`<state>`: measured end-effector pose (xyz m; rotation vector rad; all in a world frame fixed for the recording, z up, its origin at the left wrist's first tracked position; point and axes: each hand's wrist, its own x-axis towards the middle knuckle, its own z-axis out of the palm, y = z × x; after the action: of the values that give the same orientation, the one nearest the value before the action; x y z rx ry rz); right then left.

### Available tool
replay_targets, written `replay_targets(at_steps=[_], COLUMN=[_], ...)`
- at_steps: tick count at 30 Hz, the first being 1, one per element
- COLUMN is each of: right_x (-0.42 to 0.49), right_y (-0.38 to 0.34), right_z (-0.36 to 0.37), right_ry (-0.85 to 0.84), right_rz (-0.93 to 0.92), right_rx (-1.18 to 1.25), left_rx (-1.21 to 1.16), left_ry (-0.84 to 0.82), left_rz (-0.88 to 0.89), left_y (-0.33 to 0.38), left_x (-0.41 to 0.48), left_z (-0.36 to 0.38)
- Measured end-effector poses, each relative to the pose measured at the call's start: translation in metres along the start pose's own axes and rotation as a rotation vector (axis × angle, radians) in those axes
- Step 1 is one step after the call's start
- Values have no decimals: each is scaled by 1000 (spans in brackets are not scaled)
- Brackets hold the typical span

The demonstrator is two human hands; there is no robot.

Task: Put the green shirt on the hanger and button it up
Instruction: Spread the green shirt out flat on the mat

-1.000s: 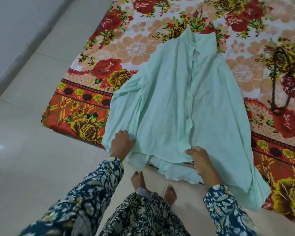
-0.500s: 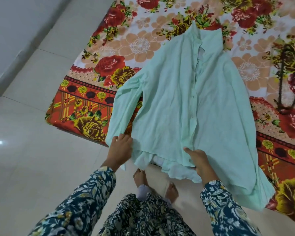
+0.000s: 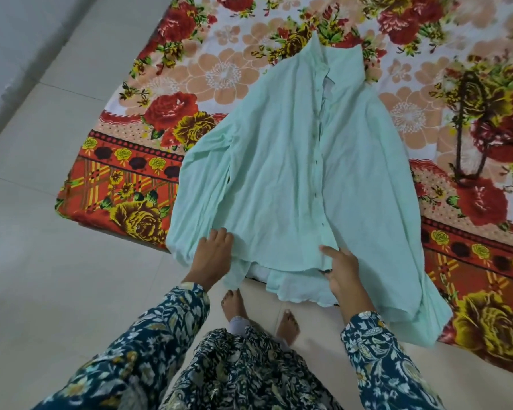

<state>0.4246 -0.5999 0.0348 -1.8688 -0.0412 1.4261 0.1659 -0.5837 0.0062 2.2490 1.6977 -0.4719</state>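
The mint green shirt (image 3: 290, 179) lies face up on a floral bedsheet (image 3: 219, 75), collar far from me, its button placket running down the middle. Its hem hangs over the sheet's near edge. My left hand (image 3: 212, 257) rests flat on the lower left hem beside the left sleeve, fingers stretched out. My right hand (image 3: 342, 269) pinches the hem at the bottom of the placket, fingers on top and thumb at the edge. A dark hanger (image 3: 468, 128) lies on the sheet to the shirt's right, apart from both hands.
The bedsheet covers a low mattress whose near edge (image 3: 113, 232) meets the pale tiled floor (image 3: 57, 291). My bare feet (image 3: 234, 303) stand on the tiles just below the shirt's hem. A grey wall base (image 3: 18, 93) runs along the left.
The shirt has been smoothed flatter and its left sleeve now lies straight along the body. My left hand went from clutching the fabric edge to lying flat on it.
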Motion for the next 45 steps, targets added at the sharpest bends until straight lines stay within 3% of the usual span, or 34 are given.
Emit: replay_targets(at_steps=[3,8,14,18,21,24,27,29,32,35,37,39,42,45], right_x=[-3,-12,-7,0,-3,-1,6,7,5,6,12,16,16,24], right_y=[-10,-10,21,47,59,64,63,57,41,22,12,5,-11,-34], right_z=[-16,-36,-22,-8,1,6,11,15,23,39,52,62,72,79], right_ry=[-189,-434,-416,-324,-229,-154,-179,-169,-8,50,-3,-64,-82,-79], right_rz=[38,97,155,50,32,-47,8,52,-12,-104,-133,-122,-92,-99], right_rx=[161,-256,-552,-787,-812,-960,-1068,-1071,-1159,-1161,-1013,-767,-552,-458], left_rx=[-129,-209,121,332,456,509,502,455,325,-17,-291,-454,-566,-776], left_ry=[70,308,184,122,61,-30,-83,-98,-48,36,120,205,279,227], left_rz=[-80,-231,-136,-1,61,86,69,48,63,-219,-454,-549,-470,-353], left_y=[-7,-66,-120,-135,-138,-134,-131,-123,-109,-106,-114,-120,-107,-75], left_x=[2,-17,-35,-22,-10,-4,3,7,14,28,39,49,69,98], left_z=[-15,-38,-34,-33,-28,-29,-30,-34,-33,-28,-26,-26,-40,-67])
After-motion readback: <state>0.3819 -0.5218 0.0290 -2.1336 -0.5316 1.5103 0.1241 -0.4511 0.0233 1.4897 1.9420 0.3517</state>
